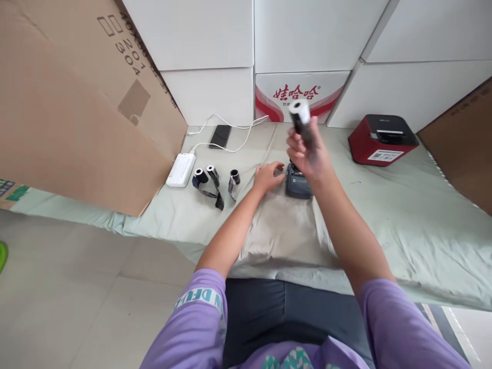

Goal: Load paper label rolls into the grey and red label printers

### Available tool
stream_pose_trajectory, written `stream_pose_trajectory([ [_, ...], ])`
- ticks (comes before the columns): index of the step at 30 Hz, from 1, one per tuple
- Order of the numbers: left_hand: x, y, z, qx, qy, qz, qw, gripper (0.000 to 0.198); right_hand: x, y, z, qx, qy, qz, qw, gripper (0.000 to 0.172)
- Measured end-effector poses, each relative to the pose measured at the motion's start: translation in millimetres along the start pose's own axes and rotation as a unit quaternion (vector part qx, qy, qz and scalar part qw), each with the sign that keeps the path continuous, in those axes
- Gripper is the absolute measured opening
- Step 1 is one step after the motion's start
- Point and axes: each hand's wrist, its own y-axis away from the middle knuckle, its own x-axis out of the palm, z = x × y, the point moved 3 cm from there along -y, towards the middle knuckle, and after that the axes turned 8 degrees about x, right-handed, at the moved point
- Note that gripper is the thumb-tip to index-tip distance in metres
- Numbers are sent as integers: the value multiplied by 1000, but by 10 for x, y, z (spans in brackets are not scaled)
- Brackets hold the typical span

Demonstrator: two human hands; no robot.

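My right hand [305, 148] is raised over a small dark portable printer [299, 188], its fingers wrapped round a paper roll [300, 114]. The roll's white end with a dark core faces up, its lower part is dark, and motion blurs it slightly. My left hand [268, 177] rests on the cloth just left of the printer, thumb and fingers apart, with nothing in it. Part of the printer's top is hidden behind my right hand. Further left stand a black-wrapped roll [200, 178], a second roll [212, 174] and a third one [234, 177], with dark strips trailing from them.
A white power bank [181, 170] with a white cable [238, 150] lies left, near a black phone [220, 137]. A red and black printer [382, 141] stands right. White boxes [207, 95] line the back; a large cardboard box [84, 118] borders the left of the cloth-covered surface [415, 225].
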Motion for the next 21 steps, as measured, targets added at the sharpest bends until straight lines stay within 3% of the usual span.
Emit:
stream_pose_trajectory([
  [4,-24,19,-21,20,6,-8,1000,37,-692,466,-140,26,44,-84,995,49],
  [7,-37,28,-27,20,8,-6,1000,37,-940,639,-394,17,171,-133,976,47],
  [10,-39,31,-29,22,6,-3,1000,37,-1000,663,-599,-1,270,-134,954,37],
  [14,-37,29,-30,22,0,-8,1000,37,-964,602,-689,-20,346,-129,929,26],
  [21,-49,25,-49,21,-7,0,1000,39,-902,550,-702,-20,369,-148,917,20],
])
